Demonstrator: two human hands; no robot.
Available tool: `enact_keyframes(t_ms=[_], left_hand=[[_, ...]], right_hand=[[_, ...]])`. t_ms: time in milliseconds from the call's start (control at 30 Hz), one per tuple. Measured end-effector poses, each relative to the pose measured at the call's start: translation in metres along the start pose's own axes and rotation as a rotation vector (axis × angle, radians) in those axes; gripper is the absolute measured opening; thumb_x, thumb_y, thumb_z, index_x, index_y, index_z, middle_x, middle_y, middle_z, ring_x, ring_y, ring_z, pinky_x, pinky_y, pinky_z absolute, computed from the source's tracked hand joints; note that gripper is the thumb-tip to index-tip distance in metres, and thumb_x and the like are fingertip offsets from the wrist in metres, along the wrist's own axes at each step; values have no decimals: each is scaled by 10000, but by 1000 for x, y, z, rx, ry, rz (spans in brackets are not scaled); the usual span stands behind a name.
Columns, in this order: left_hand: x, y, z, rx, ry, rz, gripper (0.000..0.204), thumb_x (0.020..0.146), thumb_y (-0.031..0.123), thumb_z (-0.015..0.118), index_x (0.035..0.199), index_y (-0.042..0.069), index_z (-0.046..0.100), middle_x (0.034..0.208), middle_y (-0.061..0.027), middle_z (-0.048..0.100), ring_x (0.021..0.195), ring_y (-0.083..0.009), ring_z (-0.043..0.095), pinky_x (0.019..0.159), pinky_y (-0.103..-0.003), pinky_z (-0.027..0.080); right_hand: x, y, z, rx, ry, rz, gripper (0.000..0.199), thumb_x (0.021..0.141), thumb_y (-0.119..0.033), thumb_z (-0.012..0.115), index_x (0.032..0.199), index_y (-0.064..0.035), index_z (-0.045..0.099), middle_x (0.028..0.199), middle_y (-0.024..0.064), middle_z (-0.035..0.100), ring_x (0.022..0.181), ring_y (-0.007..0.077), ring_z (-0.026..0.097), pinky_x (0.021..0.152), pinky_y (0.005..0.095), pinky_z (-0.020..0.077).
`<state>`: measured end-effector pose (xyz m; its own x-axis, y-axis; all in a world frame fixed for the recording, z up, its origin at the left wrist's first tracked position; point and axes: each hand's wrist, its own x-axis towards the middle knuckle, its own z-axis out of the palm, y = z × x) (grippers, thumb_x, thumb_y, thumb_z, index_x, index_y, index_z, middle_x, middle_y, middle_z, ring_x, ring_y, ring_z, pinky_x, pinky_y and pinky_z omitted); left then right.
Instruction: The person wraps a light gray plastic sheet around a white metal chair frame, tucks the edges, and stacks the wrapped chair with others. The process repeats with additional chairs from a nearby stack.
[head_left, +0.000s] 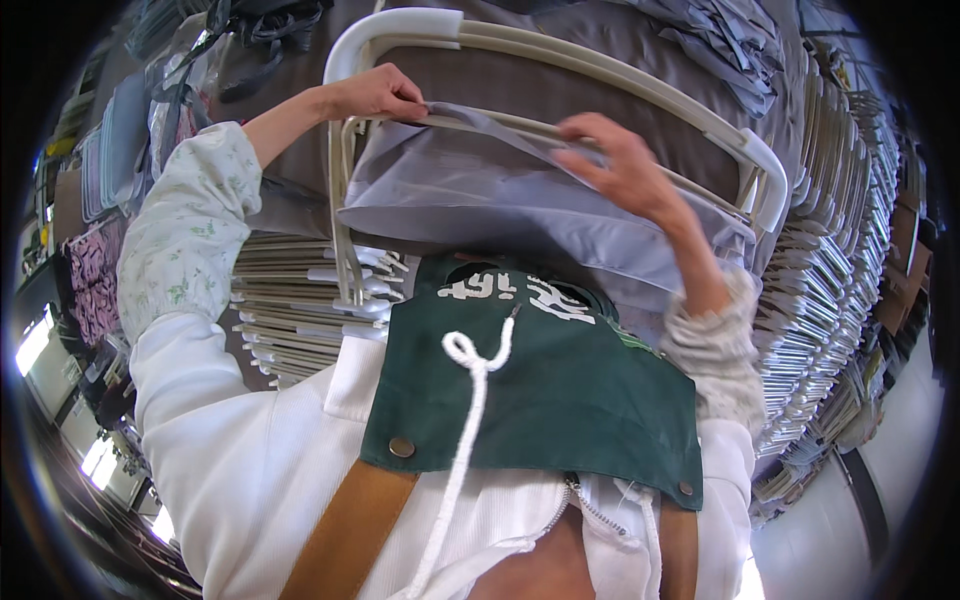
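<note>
A cream tubular metal frame (pixel 590 72) with white plastic corner pieces lies in front of me. Thin grey fabric (pixel 480 175) hangs over its inner bar and sags towards me. My left hand (pixel 375 95) is closed at the left end of that bar, pinching the upper edge of the fabric. Over the bar's middle is my right hand (pixel 618 165), slightly blurred, its thumb and forefinger apart. Whether its fingertips touch the fabric I cannot tell. Both forearms wear light elastic sleeves, and a dark green apron (pixel 540 400) covers my chest.
Brown-grey cloth (pixel 520 80) lies beneath the frame. Stacked metal frames (pixel 300 310) stand at the left, and long rows of similar frames (pixel 825 250) at the right. Grey fabric pieces (pixel 725 50) are heaped at the far right, dark straps (pixel 255 50) at the far left.
</note>
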<state>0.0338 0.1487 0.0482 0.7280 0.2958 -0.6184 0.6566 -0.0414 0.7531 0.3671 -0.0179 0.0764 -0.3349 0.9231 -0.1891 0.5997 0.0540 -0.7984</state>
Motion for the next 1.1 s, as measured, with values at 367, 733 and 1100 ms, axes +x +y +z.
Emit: enact_keyframes(t_ms=[367,733,1100], left_hand=[[-45,-48,-41,-92,-159,58,251,906,210,672,1000,-18,713,788,13,628,750,-62,521,692,-231,420],[-48,-63,5,-135,548,200,143,908,115,658,987,1,694,760,-16,627,668,-103,519,660,-245,455],[-63,-91,12,370,629,883,282,723,-91,607,950,76,620,906,-26,535,902,-202,546,837,-366,352]], right_hand=[[159,-23,101,420,-202,653,266,882,-238,686,986,2,741,824,30,693,755,118,555,716,277,440],[132,-56,81,248,47,351,281,984,-227,605,1042,34,692,909,48,696,854,85,579,780,223,457],[55,-12,41,305,-98,421,374,1046,-290,472,1197,16,626,1066,72,688,1006,137,609,928,288,461]])
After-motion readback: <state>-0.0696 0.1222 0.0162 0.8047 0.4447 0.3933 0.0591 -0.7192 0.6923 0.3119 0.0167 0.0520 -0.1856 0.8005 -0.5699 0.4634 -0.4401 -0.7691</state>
